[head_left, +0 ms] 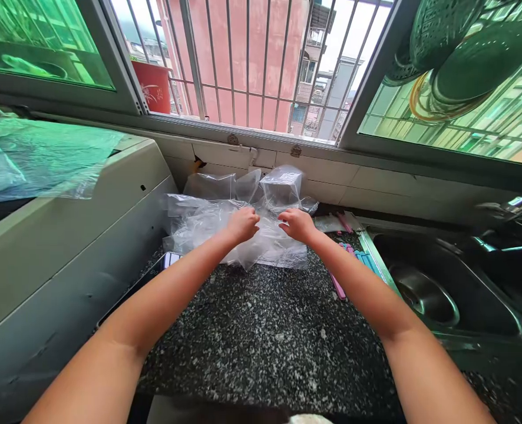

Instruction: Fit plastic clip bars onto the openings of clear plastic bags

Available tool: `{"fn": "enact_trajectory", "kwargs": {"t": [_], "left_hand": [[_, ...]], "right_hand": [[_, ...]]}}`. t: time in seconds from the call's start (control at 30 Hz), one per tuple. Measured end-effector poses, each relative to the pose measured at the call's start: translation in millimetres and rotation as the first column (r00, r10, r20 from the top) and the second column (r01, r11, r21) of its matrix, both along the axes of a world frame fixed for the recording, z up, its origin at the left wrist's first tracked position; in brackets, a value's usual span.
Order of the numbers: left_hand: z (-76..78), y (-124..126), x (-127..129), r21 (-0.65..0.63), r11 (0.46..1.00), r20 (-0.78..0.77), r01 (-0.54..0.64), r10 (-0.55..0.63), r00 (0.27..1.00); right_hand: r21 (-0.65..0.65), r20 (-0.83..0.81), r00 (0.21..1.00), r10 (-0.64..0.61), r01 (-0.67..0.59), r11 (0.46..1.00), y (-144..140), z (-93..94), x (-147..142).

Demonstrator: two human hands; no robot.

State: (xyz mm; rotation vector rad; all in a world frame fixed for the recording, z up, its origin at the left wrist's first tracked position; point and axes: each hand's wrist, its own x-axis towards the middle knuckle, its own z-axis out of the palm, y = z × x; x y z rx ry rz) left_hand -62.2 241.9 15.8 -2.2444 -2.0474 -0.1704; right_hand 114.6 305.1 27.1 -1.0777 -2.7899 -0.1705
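A heap of clear plastic bags [225, 221] lies at the back of the dark speckled stone counter [270, 330], against the tiled wall under the window. My left hand [242, 224] and my right hand [297, 224] reach into the heap side by side, a small gap between them. Each hand has its fingers curled, pinching the clear plastic of a bag on top of the pile. One bag [282, 185] stands puffed up just behind my hands.
A grey appliance [66, 235] fills the left, with green-tinted plastic [35, 156] on top. A phone [155, 271] lies beside it. Pink and blue clips [353, 256] lie right of the bags. A steel sink [424, 294] is at right. Barred window behind.
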Motion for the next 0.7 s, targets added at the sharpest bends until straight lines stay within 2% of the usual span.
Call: {"fn": "enact_trajectory", "kwargs": {"t": [0.23, 0.43, 0.5, 0.6, 0.67, 0.7], "left_hand": [[-13.6, 6.0, 7.5, 0.048, 0.989, -0.077, 0.138, -0.134, 0.988], [-24.3, 14.1, 7.9, 0.09, 0.985, -0.025, 0.151, -0.149, 0.989], [-20.3, 14.3, 7.7, 0.105, 0.984, -0.027, 0.146, -0.144, 0.989], [-5.3, 10.6, 7.0, 0.17, 0.977, 0.001, 0.125, -0.127, 0.992], [7.4, 4.1, 6.2, 0.246, 0.966, 0.099, 0.075, -0.103, 0.99], [13.1, -0.8, 6.0, 0.285, 0.958, 0.187, 0.039, -0.095, 0.978]], "right_hand": [[0.007, 0.133, 0.99, 0.048, -0.049, 0.999, 4.6, -9.9, -17.7], [0.053, 0.11, 0.992, 0.056, -0.062, 0.997, 3.2, -19.2, -24.6], [0.074, 0.073, 0.996, 0.049, -0.054, 0.996, 3.0, -17.6, -25.3], [0.117, 0.006, 0.999, 0.034, -0.035, 0.993, 2.6, -7.6, -21.7], [0.154, -0.131, 0.99, 0.046, -0.025, 0.988, 0.9, 2.4, -15.2], [0.168, -0.25, 0.966, 0.068, -0.026, 0.985, -1.1, 7.2, -10.7]]}}
